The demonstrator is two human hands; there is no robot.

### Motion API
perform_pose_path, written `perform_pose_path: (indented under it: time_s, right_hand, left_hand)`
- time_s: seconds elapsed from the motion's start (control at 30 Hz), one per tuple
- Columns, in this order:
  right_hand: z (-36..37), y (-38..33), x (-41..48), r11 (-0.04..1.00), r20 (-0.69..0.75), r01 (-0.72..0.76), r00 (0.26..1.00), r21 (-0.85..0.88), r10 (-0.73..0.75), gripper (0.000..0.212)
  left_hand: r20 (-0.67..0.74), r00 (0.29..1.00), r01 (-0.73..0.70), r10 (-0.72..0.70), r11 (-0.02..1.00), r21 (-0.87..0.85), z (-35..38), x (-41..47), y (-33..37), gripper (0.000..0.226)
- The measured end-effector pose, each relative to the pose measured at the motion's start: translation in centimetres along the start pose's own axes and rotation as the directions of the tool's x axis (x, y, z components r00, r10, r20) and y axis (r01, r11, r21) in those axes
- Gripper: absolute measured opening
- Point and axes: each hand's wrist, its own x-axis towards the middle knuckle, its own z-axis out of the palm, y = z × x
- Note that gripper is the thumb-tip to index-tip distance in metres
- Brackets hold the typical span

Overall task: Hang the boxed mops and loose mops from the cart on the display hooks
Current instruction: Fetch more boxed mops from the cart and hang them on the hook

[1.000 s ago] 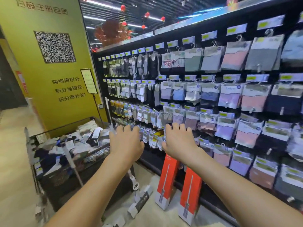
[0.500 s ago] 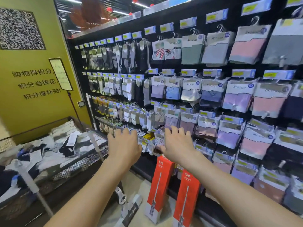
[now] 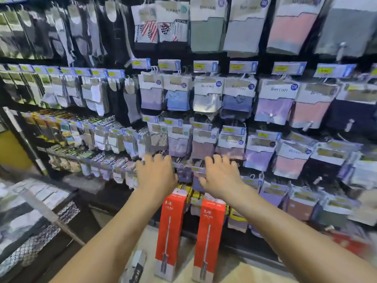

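We look down along two bare forearms reaching toward a tall black display wall [image 3: 263, 64] packed with hanging packets of socks and underwear. Our left hand [image 3: 156, 176] is open, palm down, fingers spread, and its fingertips reach the packets at the low middle of the wall. Our right hand [image 3: 221, 178] is open the same way, just beside it, fingers spread against the packets [image 3: 195, 170] on that row; neither hand grips anything that we can make out. Directly below the hands, two tall red boxes [image 3: 171, 227] with a mop handle pictured on the front stand upright on the pale floor [image 3: 228, 270], side by side and leaning against the base of the wall; the second box [image 3: 209, 233] stands just to the right of the first. To the left, a dark wire-mesh cart [image 3: 40, 231] holds a blurred heap of grey, white and dark goods. A long pale pole [image 3: 49, 215] crosses the cart at a slant, its lower end pointing toward the floor. Another pole [image 3: 24, 139], black with a light band, leans against the left end of the wall. A small dark and white package [image 3: 135, 266] lies on the floor beside the left box. Blue and yellow price tags [image 3: 240, 67] run along each row of hooks.
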Motion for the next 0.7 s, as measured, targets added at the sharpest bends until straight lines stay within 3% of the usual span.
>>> perform_pose_path:
  time_s: [0.3, 0.53, 0.7]
  right_hand:
    - [8.5, 5.8, 6.4, 0.981, 0.19, -0.19, 0.965, 0.027, 0.181, 0.066]
    - [18.1, 9.9, 11.7, 0.971, 0.35, -0.235, 0.914, 0.04, 0.206, 0.064]
    - [24.3, 11.8, 15.2, 0.972, 0.379, -0.231, 0.903, 0.037, 0.2, 0.064]
  left_hand:
    - [0.104, 0.979, -0.175, 0.175, 0.985, -0.013, 9.4, 10.1, 4.7, 0.048]
    - [0.194, 0.948, -0.256, 0.252, 0.967, -0.003, 18.8, 15.8, 9.0, 0.048]
    - [0.299, 0.917, -0.271, 0.264, 0.962, -0.017, 24.3, 19.8, 11.9, 0.044]
